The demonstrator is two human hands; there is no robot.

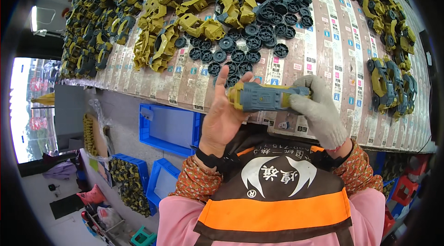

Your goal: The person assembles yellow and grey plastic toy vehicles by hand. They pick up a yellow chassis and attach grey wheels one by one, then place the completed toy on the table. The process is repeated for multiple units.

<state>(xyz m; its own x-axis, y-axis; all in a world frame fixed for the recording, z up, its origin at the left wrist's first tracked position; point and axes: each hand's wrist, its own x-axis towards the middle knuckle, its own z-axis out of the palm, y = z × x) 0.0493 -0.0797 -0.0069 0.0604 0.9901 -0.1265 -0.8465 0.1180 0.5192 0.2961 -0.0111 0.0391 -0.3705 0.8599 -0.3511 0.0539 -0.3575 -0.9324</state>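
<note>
The toy car body (266,96) is held level above the near edge of the worktable (319,56), between both hands. It is an elongated moulded piece: an olive-yellow shell with a grey-blue underside plate turned up toward the camera, showing ribbed detail; no wheels are seen on it. The left hand (222,116), bare, cups the left end, palm open toward the piece with fingers spread upward and the thumb pressing the yellow edge. The right hand (317,109), in a white knit glove, closes around the right end, fingers wrapped over the grey plate.

Relative to the toy car body: loose black wheels (259,33) lie spread on the table just beyond it; a heap of yellow shells (185,24) sits beyond and to the left; assembled cars (391,84) stand to the right. Blue bins (169,128) sit below, left of it, on the floor.
</note>
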